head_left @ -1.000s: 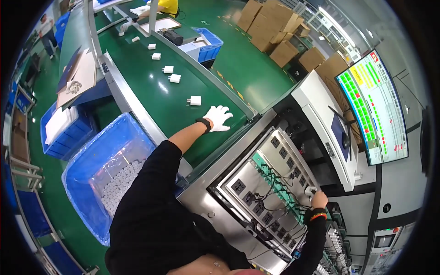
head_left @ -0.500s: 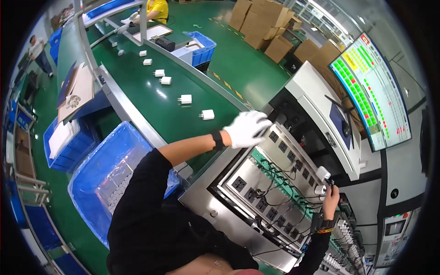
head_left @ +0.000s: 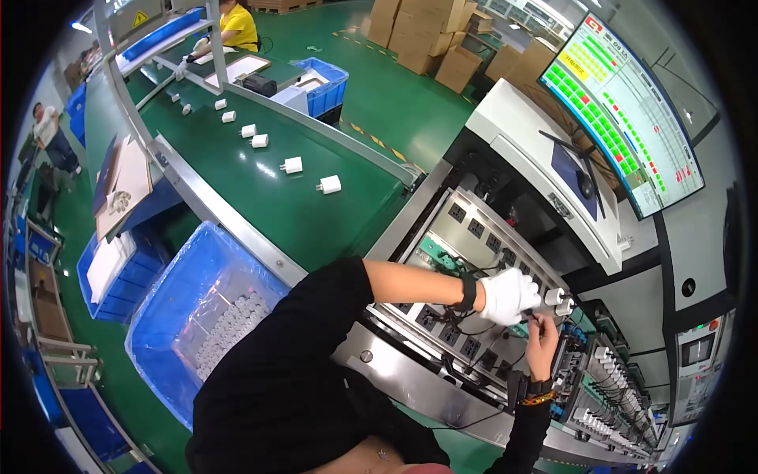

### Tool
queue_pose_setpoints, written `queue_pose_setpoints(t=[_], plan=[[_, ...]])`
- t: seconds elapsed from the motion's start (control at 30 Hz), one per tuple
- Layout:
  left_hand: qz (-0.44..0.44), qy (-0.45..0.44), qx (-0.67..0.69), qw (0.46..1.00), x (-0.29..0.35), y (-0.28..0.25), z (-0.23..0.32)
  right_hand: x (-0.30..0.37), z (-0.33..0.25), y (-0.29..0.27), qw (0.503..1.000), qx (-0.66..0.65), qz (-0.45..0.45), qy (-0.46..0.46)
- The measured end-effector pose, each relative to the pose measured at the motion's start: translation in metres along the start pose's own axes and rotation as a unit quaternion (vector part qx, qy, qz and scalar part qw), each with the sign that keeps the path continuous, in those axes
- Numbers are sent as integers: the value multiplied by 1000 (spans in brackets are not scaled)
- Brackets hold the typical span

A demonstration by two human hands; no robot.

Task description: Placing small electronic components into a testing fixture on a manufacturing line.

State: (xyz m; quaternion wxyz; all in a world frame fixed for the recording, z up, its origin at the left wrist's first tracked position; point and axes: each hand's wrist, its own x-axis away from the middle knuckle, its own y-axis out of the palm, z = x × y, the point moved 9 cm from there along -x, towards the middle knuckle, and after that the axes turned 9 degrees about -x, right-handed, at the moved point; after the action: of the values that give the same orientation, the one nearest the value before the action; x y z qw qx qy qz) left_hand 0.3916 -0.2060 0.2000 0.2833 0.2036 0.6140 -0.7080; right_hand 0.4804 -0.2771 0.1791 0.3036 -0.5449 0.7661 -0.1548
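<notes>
Chargers were, as I judged them, light, hard and stiff, with smooth cases that could slide a little under a glove. I reckoned the broad sides of the case the best hold, clear of the prongs, the part likeliest to bend. The dark cable looked limp, best pinched near its end.

Counted from the biggest down, there was one green counter ahead of me, one metal panel of sockets to its right and one monitor farther right. Blue bins came to three: the lined bin beside the counter, heaped with white pieces past counting; the sheet bin at left; the far bin across the counter.

I had two grips. My left grip, gloved, was curled partly closed over the panel; I could not tell what, if anything, lay inside it. My right grip, bare and just beside it, was pinched nearly together on the cable.

One mouse lay below the monitor. Eight chargers seemed to lie strung along the counter, the two farthest too small to be sure of; two more stood at the panel's right end, near both grips.
</notes>
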Motion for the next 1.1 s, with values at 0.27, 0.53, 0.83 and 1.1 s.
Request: queue_pose_setpoints(t=[0.27,0.53,0.83,1.1], plan=[[-140,16,-88,986,30,-12,-18,-15,-26,56,981,137,-109,-78],[-174,-267,-151,936,89,-148,-120,21,7,-45,982,134,110,78],[-244,-426,-169,855,256,-66,-283,-92,172,-77,787,606,34,110],[-154,-452,-229,848,296,-60,-280,-108,169,-69,718,668,-151,121]])
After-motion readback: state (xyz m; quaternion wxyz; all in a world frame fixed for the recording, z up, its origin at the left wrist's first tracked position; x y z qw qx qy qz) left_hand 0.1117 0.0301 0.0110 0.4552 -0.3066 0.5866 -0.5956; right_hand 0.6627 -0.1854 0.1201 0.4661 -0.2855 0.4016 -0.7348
